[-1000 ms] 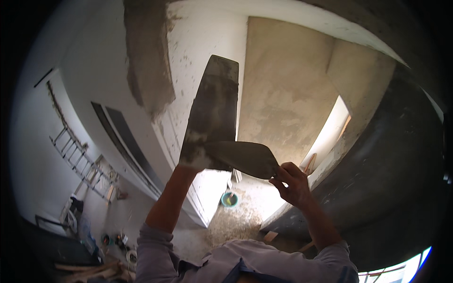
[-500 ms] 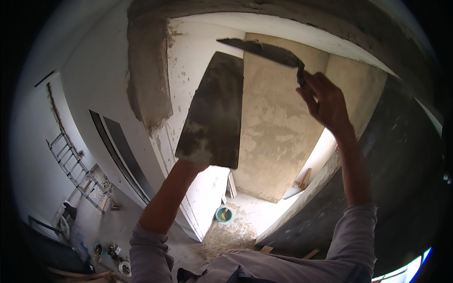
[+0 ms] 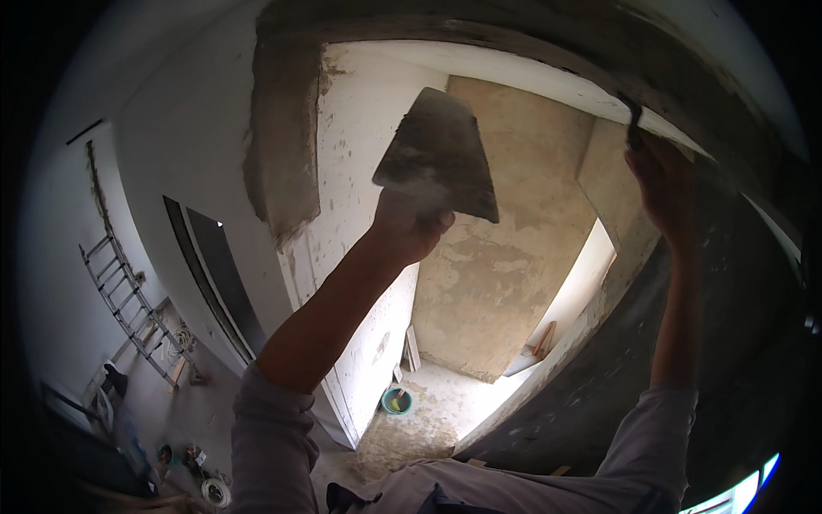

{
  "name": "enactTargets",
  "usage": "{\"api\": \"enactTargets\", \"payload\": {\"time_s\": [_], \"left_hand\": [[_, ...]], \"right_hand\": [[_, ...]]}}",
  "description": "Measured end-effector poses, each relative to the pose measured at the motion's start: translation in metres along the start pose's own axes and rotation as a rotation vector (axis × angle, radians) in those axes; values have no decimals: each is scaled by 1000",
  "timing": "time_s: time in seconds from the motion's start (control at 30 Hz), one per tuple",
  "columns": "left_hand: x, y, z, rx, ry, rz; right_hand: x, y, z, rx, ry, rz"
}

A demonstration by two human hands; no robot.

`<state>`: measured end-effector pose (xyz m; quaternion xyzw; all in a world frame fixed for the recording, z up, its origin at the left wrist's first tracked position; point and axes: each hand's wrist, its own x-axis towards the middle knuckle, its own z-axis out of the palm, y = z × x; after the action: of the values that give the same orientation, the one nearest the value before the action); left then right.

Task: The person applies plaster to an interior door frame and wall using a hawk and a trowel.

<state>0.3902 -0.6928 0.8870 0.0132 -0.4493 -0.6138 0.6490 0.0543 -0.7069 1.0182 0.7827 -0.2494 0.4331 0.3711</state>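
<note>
My left hand (image 3: 411,227) is closed under a dark, tapered plasterer's hawk (image 3: 441,152), raised in front of the opening. The hawk's face is smeared with grey, and its handle is hidden. Up at the right, my right hand (image 3: 664,184) grips a trowel (image 3: 634,124). The trowel's bent neck shows; its blade is hard to make out against the dark edge of the overhead plastered beam (image 3: 479,32), and I cannot tell whether it touches.
Rough plaster edges the opening's left side (image 3: 287,128). Beyond is a patchy beige wall (image 3: 488,283). On the floor below stands a green bucket (image 3: 396,401). A ladder (image 3: 128,291) leans at the far left, and a dark wall (image 3: 599,385) slopes along the right.
My right hand has moved up and right with the trowel, to the overhead beam. My left hand has risen to the right, and the hawk is now tilted differently.
</note>
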Motion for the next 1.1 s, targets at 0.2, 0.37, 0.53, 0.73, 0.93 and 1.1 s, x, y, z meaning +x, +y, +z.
{"api": "enactTargets", "payload": {"time_s": [0.2, 0.37, 0.53, 0.73, 0.93, 1.1], "left_hand": [[-4, -1, -3, 31, -48, -17], [-5, -11, 1, 46, 13, -50], [-27, -17, -18, 54, -4, -39], [-58, -11, -14, 59, 214, -109], [-61, -18, -41, 71, 221, -141], [-62, -28, -29, 4, 332, -108]], "right_hand": [[-36, -23, -19, -177, -24, 131], [25, -72, 5, -30, -80, 83], [60, -65, -1, -233, -40, 30], [1, -35, -56, -449, -209, 263], [5, -57, -23, -395, -94, 47], [71, -74, 29, -399, -86, 11]]}}
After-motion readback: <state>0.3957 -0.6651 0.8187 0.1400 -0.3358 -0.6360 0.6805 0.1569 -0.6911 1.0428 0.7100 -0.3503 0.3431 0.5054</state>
